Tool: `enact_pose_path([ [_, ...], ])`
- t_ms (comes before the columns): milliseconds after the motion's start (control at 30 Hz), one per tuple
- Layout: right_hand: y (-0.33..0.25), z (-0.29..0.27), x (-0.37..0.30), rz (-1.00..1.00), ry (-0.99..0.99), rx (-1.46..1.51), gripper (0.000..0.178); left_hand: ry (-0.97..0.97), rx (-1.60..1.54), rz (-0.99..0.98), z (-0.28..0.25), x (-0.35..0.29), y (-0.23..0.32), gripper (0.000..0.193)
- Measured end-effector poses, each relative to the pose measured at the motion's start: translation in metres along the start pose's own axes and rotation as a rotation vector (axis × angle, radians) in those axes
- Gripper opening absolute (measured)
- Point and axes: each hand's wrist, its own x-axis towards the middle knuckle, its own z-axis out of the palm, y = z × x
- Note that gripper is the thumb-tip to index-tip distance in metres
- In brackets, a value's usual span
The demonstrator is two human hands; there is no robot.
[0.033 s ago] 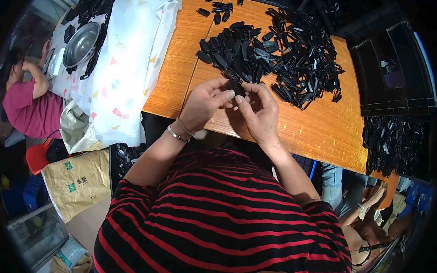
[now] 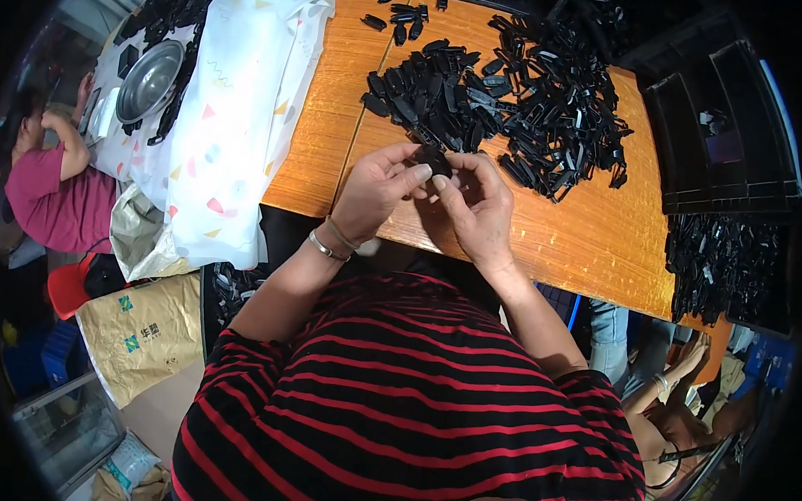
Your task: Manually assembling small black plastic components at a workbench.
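Observation:
Between my two hands, above the near edge of the wooden table (image 2: 543, 233), is a small black plastic part (image 2: 434, 160). My left hand (image 2: 378, 186) pinches it from the left with thumb and fingers. From the other side my right hand (image 2: 484, 207) grips it, its thumb pressed against the near face. The fingers cover much of the part, so its full shape is hidden. Just beyond my hands lies a heap of black plastic parts (image 2: 433, 88), with a larger, looser pile of black clip-like pieces (image 2: 560, 124) to its right.
Several black parts (image 2: 407, 21) lie at the table's far left. A patterned white sheet (image 2: 233, 139) and a metal bowl (image 2: 151, 83) are on the left. A black crate (image 2: 728, 129) borders the right side. People sit at far left and lower right.

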Motion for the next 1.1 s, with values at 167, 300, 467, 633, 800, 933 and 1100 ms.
enact_pose_path([
  [167, -0.001, -0.003, 0.001, -0.042, 0.011, -0.048, 0.023, 0.025, 0.090, 0.101, 0.000, -0.001, 0.001, 0.026],
  [300, -0.008, -0.003, 0.002, -0.082, -0.004, -0.061, 0.023, 0.020, 0.142, 0.152, -0.002, 0.000, -0.001, 0.025],
  [467, 0.000, -0.002, 0.004, -0.177, 0.006, -0.114, 0.023, 0.037, 0.178, 0.208, 0.000, -0.002, -0.005, 0.028],
  [633, -0.006, 0.001, 0.001, -0.257, 0.038, -0.210, 0.025, 0.077, 0.323, 0.286, 0.010, -0.008, -0.004, 0.027],
  [800, -0.003, 0.012, -0.008, -0.359, 0.083, -0.340, 0.029, 0.169, 0.636, 0.365, 0.016, -0.015, -0.006, 0.025],
  [933, -0.009, 0.014, -0.014, -0.248, 0.097, -0.343, 0.039, 0.159, 0.447, 0.218, 0.015, -0.019, -0.009, 0.019],
  [1100, -0.012, 0.018, -0.015, -0.208, -0.099, -0.302, 0.051, -0.061, 0.246, 0.267, 0.009, -0.018, -0.004, 0.028],
])
